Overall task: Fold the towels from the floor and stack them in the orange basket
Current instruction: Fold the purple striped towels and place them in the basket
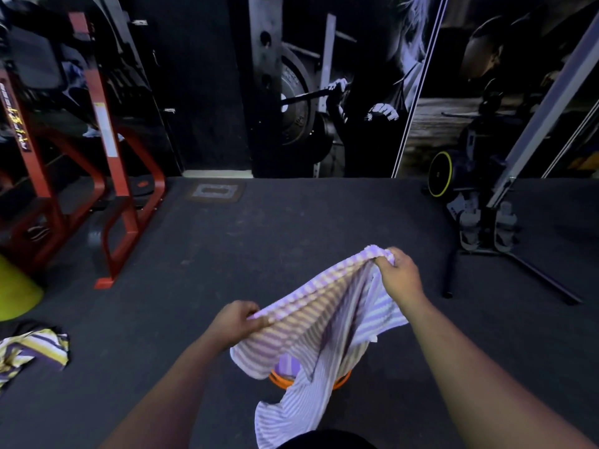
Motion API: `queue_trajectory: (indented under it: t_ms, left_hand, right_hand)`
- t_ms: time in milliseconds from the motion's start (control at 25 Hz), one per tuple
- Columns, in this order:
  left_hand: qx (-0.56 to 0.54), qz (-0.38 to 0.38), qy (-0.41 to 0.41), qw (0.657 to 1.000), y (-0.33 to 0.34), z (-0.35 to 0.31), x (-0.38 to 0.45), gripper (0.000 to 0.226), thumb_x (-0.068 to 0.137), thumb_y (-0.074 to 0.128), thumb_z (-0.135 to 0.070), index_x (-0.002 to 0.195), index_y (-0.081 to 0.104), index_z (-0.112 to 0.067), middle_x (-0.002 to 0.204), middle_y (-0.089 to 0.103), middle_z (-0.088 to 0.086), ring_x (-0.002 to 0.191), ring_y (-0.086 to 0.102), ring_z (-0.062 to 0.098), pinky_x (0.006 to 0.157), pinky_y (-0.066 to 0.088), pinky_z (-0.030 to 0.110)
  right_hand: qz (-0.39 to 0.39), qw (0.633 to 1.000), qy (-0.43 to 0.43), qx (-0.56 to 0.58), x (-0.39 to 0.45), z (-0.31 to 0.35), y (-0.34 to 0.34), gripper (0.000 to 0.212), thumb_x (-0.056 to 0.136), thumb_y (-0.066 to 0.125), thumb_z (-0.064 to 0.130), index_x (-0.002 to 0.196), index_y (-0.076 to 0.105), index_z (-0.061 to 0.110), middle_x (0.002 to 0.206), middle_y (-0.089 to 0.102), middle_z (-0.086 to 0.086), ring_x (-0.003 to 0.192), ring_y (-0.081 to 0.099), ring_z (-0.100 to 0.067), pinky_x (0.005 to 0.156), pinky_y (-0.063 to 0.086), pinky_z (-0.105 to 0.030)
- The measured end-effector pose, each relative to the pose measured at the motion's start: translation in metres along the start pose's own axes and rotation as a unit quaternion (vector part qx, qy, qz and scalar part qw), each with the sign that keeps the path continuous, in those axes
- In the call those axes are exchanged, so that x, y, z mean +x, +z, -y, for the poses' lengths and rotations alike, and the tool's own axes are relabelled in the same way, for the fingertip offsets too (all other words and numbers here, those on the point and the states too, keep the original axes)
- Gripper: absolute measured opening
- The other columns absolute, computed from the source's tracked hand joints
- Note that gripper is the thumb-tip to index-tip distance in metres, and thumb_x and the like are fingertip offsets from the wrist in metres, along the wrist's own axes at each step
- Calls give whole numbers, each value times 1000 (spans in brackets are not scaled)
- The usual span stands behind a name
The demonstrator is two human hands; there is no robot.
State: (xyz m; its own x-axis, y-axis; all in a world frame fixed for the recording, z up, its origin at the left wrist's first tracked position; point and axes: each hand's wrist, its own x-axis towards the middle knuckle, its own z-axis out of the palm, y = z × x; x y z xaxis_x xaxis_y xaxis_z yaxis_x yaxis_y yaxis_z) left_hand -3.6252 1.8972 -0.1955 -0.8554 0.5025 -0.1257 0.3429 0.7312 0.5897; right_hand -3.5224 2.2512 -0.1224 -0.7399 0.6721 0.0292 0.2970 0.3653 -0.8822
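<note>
You are holding a purple-and-white striped towel up over the dark gym floor, stretched between your two hands. Your left hand is pinching the near-left end of the top edge, fingers curled around the cloth, and your right hand is gripping the far-right end, fingers bunched around a gathered corner. The rest of the cloth is hanging down in loose folds toward you.

The orange basket is sitting on the floor directly beneath the towel, mostly hidden by it; only arcs of its rim are showing, with something purple inside that looks like a towel already stacked, though you cannot be sure from here. Another striped towel, yellow, purple and white, is lying crumpled at the near left, well apart from the basket and still waiting.

By the look of it, you are opening this towel out before folding it. To do it well, work each pinch out to a true corner, since the right one looks bunched rather than held by its tip. Draw the top edge taut and level so the hanging part falls flat, then bring the two corners together and match the edges before letting go of anything. Be keeping the trailing end clear of the basket rim as you fold, so it is not snagging or tipping the basket.
</note>
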Motion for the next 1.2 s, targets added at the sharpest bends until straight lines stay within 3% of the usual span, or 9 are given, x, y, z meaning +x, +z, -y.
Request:
queue_trajectory:
  t_ms: [80, 160, 240, 360, 440, 560, 720, 960, 1200]
  left_hand:
    - [76, 29, 16, 997, -3, 8, -2, 45, 83, 68, -63, 69, 60, -22, 67, 56, -8, 67, 52, 8, 64, 41, 32]
    - [-125, -32, -21, 991, -6, 5, -7, 58, 80, 59, -66, 83, 64, -8, 76, 60, 2, 73, 56, 16, 67, 47, 37]
    - [-321, -125, -98, 934, -9, -7, -6, 52, 89, 62, -55, 85, 57, -3, 72, 54, 7, 66, 53, 18, 56, 46, 33]
    - [-310, -224, -121, 916, -13, -32, 2, 26, 101, 62, -28, 83, 58, -12, 73, 56, 0, 71, 52, 16, 60, 45, 28]
    - [-311, -189, -72, 928, -16, -60, 5, 9, 97, 69, -20, 101, 66, -13, 90, 66, -4, 83, 60, 10, 68, 46, 11]
    - [-313, 7, 31, 949, -13, -99, 7, 52, 89, 78, -13, 136, 56, -22, 108, 67, -8, 97, 62, -1, 86, 46, 6]
    - [-234, 70, 72, 967, -2, -115, 14, 9, 96, 69, -11, 99, 75, -4, 89, 69, 1, 81, 58, 10, 79, 47, 29]
    - [-327, -190, -74, 923, -26, -69, 25, 26, 104, 51, -12, 79, 58, -8, 74, 53, 4, 73, 46, 14, 74, 39, 34]
    - [-288, -212, -137, 924, -23, -49, 23, 28, 104, 52, -16, 77, 57, -9, 68, 50, 0, 71, 46, 17, 64, 37, 32]
  right_hand:
    - [-16, 1000, 11, -1, 4, -3, -7, 31, 93, 56, 33, 72, 42, 16, 67, 47, 7, 63, 45, -15, 59, 37, -34]
    - [-10, 1000, 15, -16, 5, -7, -9, 32, 94, 56, 36, 73, 43, 15, 68, 49, 5, 64, 46, -17, 60, 38, -35]
    - [8, 999, 20, -36, 4, -10, -7, 33, 94, 56, 38, 74, 45, 15, 70, 52, 4, 65, 49, -18, 61, 39, -35]
    - [48, 996, -6, -69, -2, -8, 1, 25, 93, 62, 33, 77, 54, 15, 73, 58, 3, 72, 55, -19, 66, 43, -36]
    - [122, 988, -69, -61, -11, -1, 8, 20, 91, 70, 26, 77, 58, 17, 72, 58, 6, 72, 54, -14, 68, 43, -34]
    - [240, 955, -171, -14, -32, 12, 23, 15, 91, 73, 13, 80, 64, 19, 76, 59, 8, 75, 52, -6, 71, 44, -34]
    - [244, 954, -174, -2, -41, 24, 29, 10, 87, 75, 9, 92, 69, 15, 87, 67, 6, 81, 58, -5, 78, 48, -34]
    - [258, 961, -71, -62, -36, -15, -17, 39, 86, 80, 31, 62, 52, 20, 59, 39, 10, 56, 35, -4, 55, 28, -30]
    - [215, 950, 41, 221, -56, -37, -28, 18, 95, 68, 15, 82, 56, 14, 75, 54, -3, 73, 47, -18, 61, 42, -25]
